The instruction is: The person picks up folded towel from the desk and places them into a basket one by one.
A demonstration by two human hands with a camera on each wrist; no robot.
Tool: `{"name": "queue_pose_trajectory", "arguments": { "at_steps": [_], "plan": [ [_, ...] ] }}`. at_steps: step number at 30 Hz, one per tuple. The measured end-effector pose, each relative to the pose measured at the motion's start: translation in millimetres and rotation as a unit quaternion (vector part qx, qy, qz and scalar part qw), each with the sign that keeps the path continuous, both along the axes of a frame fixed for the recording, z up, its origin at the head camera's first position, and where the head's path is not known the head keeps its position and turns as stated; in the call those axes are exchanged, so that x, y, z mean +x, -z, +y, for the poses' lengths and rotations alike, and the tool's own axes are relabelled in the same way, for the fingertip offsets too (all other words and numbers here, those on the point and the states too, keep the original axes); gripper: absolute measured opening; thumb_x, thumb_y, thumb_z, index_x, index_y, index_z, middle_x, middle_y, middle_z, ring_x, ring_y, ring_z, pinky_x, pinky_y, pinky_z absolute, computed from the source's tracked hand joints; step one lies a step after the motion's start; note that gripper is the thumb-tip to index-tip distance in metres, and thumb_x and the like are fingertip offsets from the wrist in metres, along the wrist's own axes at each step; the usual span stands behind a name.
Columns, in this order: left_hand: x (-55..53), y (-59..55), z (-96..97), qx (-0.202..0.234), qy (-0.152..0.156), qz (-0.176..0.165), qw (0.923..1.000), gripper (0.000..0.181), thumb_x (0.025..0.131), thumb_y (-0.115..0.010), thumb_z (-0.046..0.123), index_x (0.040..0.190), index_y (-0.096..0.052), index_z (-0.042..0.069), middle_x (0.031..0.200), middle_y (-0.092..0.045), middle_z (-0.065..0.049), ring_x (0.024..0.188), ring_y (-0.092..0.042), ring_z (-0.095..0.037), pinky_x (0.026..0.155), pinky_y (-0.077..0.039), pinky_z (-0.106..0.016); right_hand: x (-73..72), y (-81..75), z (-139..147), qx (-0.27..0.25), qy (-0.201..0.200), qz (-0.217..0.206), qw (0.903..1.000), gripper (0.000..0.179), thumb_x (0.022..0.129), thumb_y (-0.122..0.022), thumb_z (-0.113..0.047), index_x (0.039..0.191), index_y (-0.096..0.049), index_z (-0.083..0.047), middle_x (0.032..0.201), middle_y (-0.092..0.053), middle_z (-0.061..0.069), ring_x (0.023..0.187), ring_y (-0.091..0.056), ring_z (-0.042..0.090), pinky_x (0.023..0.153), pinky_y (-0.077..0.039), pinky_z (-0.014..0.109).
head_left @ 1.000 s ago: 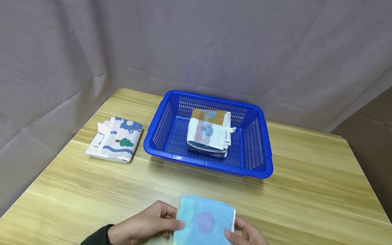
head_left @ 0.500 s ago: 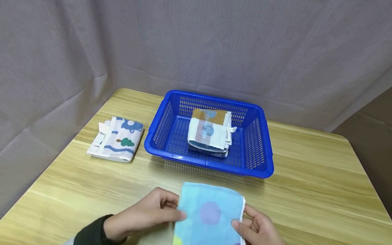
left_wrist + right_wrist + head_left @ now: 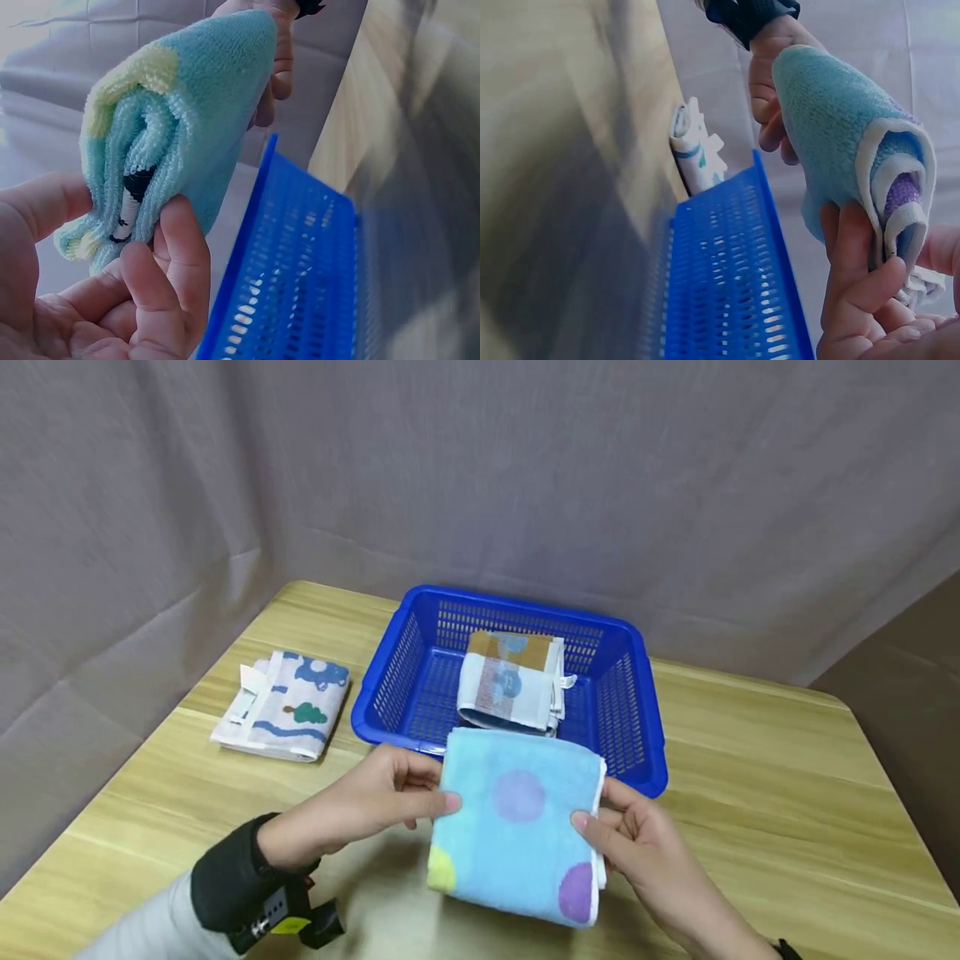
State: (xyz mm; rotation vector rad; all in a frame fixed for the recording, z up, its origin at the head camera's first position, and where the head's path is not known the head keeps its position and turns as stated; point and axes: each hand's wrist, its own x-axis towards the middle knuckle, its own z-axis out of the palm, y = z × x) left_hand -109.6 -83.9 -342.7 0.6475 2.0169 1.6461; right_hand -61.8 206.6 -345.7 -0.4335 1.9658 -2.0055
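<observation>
Between both hands hangs a folded light-blue towel point(image 3: 487, 843) with purple and yellow dots, raised off the table at the near side of a blue plastic basket point(image 3: 375, 685). My left hand point(image 3: 360, 806) pinches its left edge, thumb on top and fingers beneath. At the opposite edge, my right hand point(image 3: 648, 843) pinches the white-trimmed side the same way. The left wrist view shows the towel's layered folds point(image 3: 146, 142) between thumb and fingers. Inside the basket lies a folded white and brown towel point(image 3: 517, 681) on top of a darker one, now mostly hidden.
A folded white towel with blue and green patterns point(image 3: 292, 706) lies on the wooden table point(image 3: 750, 760), left of the basket. Grey cloth point(image 3: 480, 477) hangs behind the table. A black wrist device point(image 3: 251, 893) sits on the left forearm.
Both hands have lifted the light-blue towel and moved it forward, from the table's near side up to the basket's front rim. The basket and the other towels have stayed put.
</observation>
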Motion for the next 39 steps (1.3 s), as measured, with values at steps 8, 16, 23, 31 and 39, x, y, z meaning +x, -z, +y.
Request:
{"name": "queue_pose_trajectory", "arguments": {
  "at_steps": [8, 16, 23, 31, 39],
  "plan": [
    [-15.9, -4.3, -4.1, 0.001, -0.005, 0.013, 0.9999, 0.038, 0.088, -0.062, 0.025, 0.065, -0.037, 0.008, 0.063, -0.038, -0.002, 0.060, -0.044, -0.018, 0.058, -0.047, -0.033, -21.0, -8.4, -2.6, 0.013, 0.002, 0.002, 0.9999, 0.039, 0.095, -0.046, -0.003, 0.130, -0.032, 0.011, 0.095, -0.068, 0.015, 0.079, -0.062, 0.033, 0.062, -0.055, 0.042],
    [-34.2, -6.5, 0.3, -0.010, -0.010, 0.020, 0.9997, 0.037, 0.088, -0.062, 0.027, 0.065, -0.039, 0.008, 0.064, -0.039, -0.003, 0.062, -0.047, -0.026, 0.058, -0.047, -0.034, -36.6, -14.5, -0.7, 0.022, 0.014, -0.007, 0.9996, 0.040, 0.095, -0.048, -0.006, 0.129, -0.032, 0.010, 0.094, -0.068, 0.013, 0.077, -0.062, 0.034, 0.060, -0.054, 0.042],
    [-55.0, -8.4, 5.5, -0.017, -0.014, 0.024, 0.9995, 0.038, 0.088, -0.061, 0.029, 0.065, -0.039, 0.008, 0.062, -0.039, -0.004, 0.062, -0.046, -0.025, 0.060, -0.047, -0.035, -53.3, -19.4, 2.5, 0.025, 0.023, -0.005, 0.9994, 0.039, 0.095, -0.048, -0.007, 0.127, -0.033, 0.011, 0.093, -0.068, 0.013, 0.078, -0.063, 0.032, 0.060, -0.055, 0.039],
    [-74.7, -15.8, 13.6, -0.010, -0.042, 0.009, 0.9990, 0.026, 0.087, -0.063, 0.032, 0.091, -0.064, 0.007, 0.082, -0.061, -0.010, 0.082, -0.053, -0.036, 0.074, -0.049, -0.042, -69.5, -30.9, 6.7, 0.022, 0.047, -0.016, 0.9986, 0.039, 0.096, -0.049, -0.010, 0.124, -0.033, 0.012, 0.092, -0.069, 0.009, 0.079, -0.063, 0.024, 0.060, -0.054, 0.030],
    [-85.0, -21.1, 18.0, -0.025, -0.056, 0.003, 0.9981, 0.038, 0.089, -0.061, 0.029, 0.117, -0.059, 0.005, 0.107, -0.064, -0.009, 0.088, -0.059, -0.026, 0.077, -0.049, -0.041, -92.0, -36.4, 13.6, 0.088, 0.093, -0.011, 0.9917, 0.038, 0.094, -0.055, -0.021, 0.117, -0.041, 0.006, 0.050, -0.034, -0.009, 0.043, -0.034, 0.008, 0.040, -0.027, 0.024]
  ]
}}
